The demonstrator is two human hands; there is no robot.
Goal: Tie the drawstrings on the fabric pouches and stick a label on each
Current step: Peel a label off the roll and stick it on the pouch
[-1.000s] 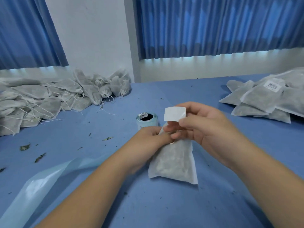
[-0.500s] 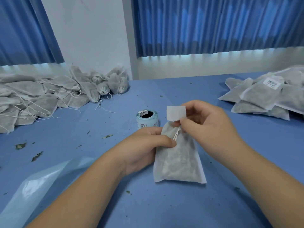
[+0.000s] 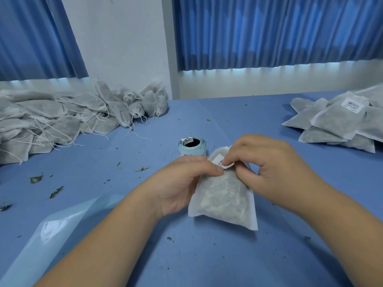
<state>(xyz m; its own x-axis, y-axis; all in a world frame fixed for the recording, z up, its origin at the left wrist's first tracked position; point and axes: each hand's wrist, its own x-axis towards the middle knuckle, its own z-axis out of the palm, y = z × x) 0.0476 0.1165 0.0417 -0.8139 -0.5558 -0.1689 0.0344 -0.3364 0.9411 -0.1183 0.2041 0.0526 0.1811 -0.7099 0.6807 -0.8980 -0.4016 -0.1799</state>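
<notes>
A white fabric pouch (image 3: 224,200) filled with dried leaves lies on the blue table in front of me. My left hand (image 3: 183,183) grips its upper left edge, thumb on top. My right hand (image 3: 267,162) pinches a small white barcode label (image 3: 221,161) and holds it down against the pouch's top. The label is partly curled under my fingertips. The pouch's drawstrings are hidden beneath my right hand.
A label roll (image 3: 192,146) stands just behind the pouch. A heap of unlabelled pouches (image 3: 62,119) with loose strings fills the far left. Labelled pouches (image 3: 344,121) are stacked at the far right. A strip of pale backing tape (image 3: 56,226) trails at lower left. Leaf crumbs dot the table.
My right hand, which held the label upright above the pouch, has brought it down onto the pouch's top. The pouch has shifted slightly right.
</notes>
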